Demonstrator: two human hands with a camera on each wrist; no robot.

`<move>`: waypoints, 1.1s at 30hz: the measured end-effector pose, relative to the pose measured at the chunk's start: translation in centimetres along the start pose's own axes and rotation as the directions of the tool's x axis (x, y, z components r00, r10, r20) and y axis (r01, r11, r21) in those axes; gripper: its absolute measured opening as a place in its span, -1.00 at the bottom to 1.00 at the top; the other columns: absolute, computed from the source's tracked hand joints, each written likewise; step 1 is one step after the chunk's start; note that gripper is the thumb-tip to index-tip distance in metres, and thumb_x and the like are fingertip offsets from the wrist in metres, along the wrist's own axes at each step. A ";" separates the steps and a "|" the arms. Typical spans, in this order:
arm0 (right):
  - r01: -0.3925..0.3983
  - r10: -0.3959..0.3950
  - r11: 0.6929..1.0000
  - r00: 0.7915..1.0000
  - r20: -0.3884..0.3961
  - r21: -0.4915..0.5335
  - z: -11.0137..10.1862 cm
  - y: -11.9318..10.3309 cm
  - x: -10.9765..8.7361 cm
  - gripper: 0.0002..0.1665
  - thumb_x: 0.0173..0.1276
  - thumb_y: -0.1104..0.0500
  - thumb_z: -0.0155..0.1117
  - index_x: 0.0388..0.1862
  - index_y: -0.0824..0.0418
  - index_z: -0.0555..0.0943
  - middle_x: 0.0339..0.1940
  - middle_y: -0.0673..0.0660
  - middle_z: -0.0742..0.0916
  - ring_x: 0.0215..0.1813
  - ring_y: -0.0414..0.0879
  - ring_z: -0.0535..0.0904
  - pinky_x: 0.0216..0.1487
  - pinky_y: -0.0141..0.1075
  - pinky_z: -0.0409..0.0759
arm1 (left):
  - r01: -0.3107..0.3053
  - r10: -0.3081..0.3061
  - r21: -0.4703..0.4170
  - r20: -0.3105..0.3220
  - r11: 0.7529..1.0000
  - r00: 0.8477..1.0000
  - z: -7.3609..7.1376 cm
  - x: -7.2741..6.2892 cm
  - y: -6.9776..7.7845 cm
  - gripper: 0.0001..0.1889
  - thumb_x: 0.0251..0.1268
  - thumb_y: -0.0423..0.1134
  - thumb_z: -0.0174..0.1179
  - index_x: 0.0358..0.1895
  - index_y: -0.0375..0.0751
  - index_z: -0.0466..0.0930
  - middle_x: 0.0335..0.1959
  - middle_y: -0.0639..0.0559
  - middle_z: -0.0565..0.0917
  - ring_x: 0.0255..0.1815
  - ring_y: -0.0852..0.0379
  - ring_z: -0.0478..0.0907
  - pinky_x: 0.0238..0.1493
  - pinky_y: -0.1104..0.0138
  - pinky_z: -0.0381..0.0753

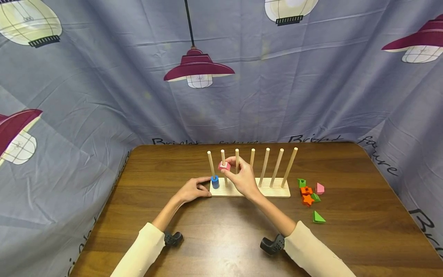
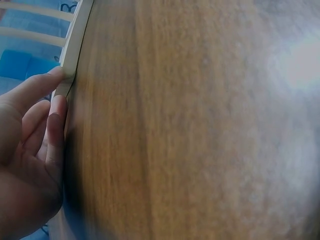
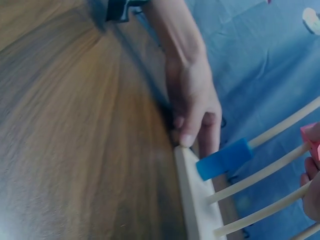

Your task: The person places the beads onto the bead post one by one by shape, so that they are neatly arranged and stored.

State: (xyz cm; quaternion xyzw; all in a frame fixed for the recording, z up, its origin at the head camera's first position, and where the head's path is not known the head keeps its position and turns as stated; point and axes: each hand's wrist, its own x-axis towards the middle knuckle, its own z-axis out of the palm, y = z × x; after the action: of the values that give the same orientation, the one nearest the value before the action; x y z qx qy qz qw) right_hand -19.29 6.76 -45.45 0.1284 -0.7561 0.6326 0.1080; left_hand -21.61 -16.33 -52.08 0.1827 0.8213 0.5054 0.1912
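A pale wooden peg board [image 1: 270, 191] with a row of upright pegs stands on the table. A blue cylinder [image 1: 215, 182] sits at the foot of the leftmost peg. My left hand [image 1: 190, 190] grips the board's left end, thumb at the front corner and index finger toward the back. High on the second peg from the left is a pink block [image 1: 224, 166] with a pale top; the peg's tip shows above it. My right hand [image 1: 245, 180] pinches this block between thumb and fingers. In the right wrist view, the pink block [image 3: 311, 139] is partly cut off by the frame edge.
On the table right of the board lie small loose blocks: an orange star [image 1: 307, 200], another orange piece [image 1: 306, 191], a pink block [image 1: 320, 188] and several green pieces, including a triangle [image 1: 318, 217]. A grey curtain [image 1: 242, 107] hangs behind the wooden table [image 1: 155, 165].
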 end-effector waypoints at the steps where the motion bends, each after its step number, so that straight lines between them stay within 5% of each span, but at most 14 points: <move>1: -0.002 0.002 1.000 1.000 -0.001 -0.001 0.0 0.4 -0.1 -0.67 0.19 0.37 0.50 -0.07 0.35 0.66 -0.13 0.27 0.74 0.00 0.18 0.60 0.07 0.08 0.42 | -0.005 0.005 0.004 -0.002 1.000 1.000 0.0 0.0 0.0 -0.31 0.16 -0.39 0.41 0.39 -0.39 0.40 -0.39 -0.08 0.77 -0.25 0.15 0.68 0.05 0.24 0.47; 18: -0.191 0.196 0.969 0.980 0.018 -0.160 0.7 6.1 -2.2 -0.68 0.13 0.38 0.51 -0.12 0.27 0.68 -0.24 0.16 0.75 -0.21 -0.02 0.56 -0.22 -0.20 0.48 | 0.020 -0.020 0.025 -0.027 0.999 0.999 0.1 0.2 0.1 -0.31 0.16 -0.38 0.43 0.40 -0.30 0.43 -0.42 -0.05 0.77 -0.29 0.16 0.69 -0.12 0.32 0.50; 33: -0.219 0.221 0.927 0.975 -0.028 -0.305 1.1 5.7 -2.1 -0.70 0.06 0.33 0.58 -0.20 0.21 0.73 -0.30 0.12 0.78 -0.14 0.07 0.68 -0.10 -0.05 0.55 | 0.021 -0.020 0.026 -0.037 0.999 0.999 0.2 -0.2 0.7 -0.32 0.17 -0.38 0.42 0.40 -0.34 0.42 -0.40 -0.13 0.76 -0.24 0.08 0.70 0.05 0.15 0.49</move>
State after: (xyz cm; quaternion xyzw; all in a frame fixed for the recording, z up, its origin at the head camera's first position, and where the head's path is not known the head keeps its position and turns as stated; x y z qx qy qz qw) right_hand -19.16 6.71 -51.65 0.0265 -0.8550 0.5152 0.0526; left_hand -21.26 -16.00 -51.49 0.1676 0.8332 0.4958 0.1788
